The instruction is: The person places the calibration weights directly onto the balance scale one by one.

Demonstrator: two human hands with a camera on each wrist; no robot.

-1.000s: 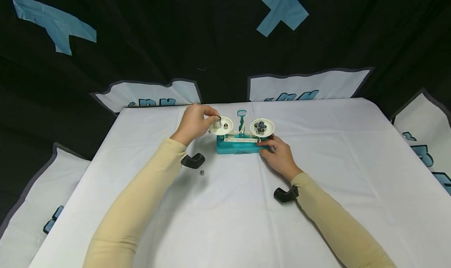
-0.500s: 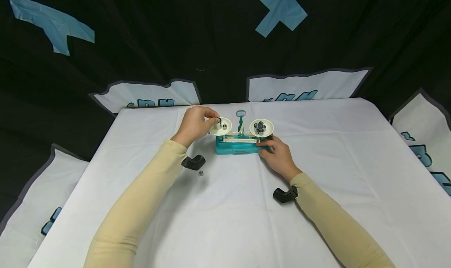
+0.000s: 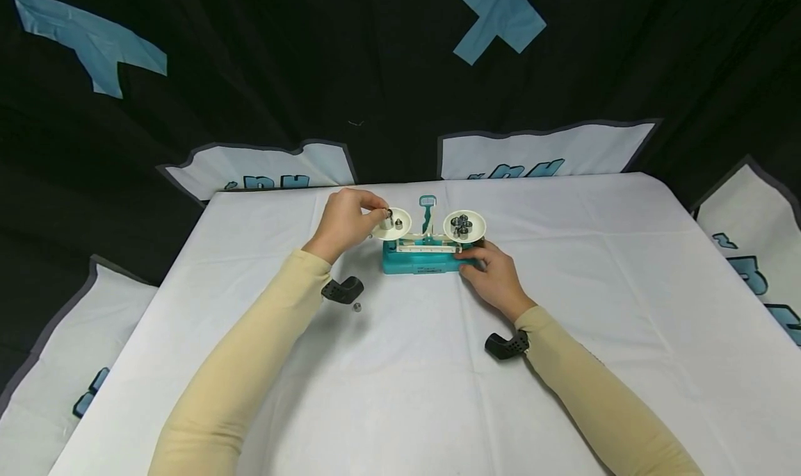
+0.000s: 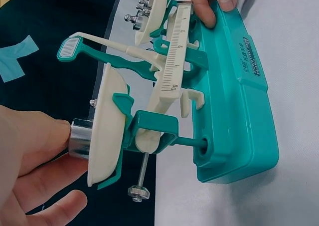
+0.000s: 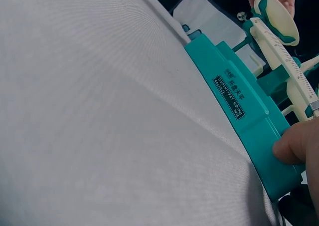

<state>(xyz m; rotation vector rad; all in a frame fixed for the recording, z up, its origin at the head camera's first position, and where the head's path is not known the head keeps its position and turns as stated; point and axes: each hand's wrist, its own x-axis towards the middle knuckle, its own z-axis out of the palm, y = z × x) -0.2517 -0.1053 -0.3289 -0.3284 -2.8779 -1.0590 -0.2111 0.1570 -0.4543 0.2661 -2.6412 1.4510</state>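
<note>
A teal student tray balance (image 3: 419, 263) with two cream pans stands near the table's far side. On its left pan (image 4: 107, 126) sits a shiny cylindrical metal weight (image 4: 80, 137), pinched by my left hand (image 3: 348, 220). A smaller knobbed weight (image 3: 398, 224) shares that pan. Several knobbed weights (image 3: 462, 226) are clustered on the right pan (image 3: 480, 227). My right hand (image 3: 494, 278) grips the base's right end, its thumb (image 5: 289, 147) against the teal casing. One of its fingers is by the slider (image 5: 313, 107) at the beam scale's right end.
A small metal weight (image 3: 357, 307) lies on the white tablecloth (image 3: 407, 392), below the left wrist's black camera mount (image 3: 343, 290). Black curtains (image 3: 250, 80) with blue tape hang behind the table's far edge.
</note>
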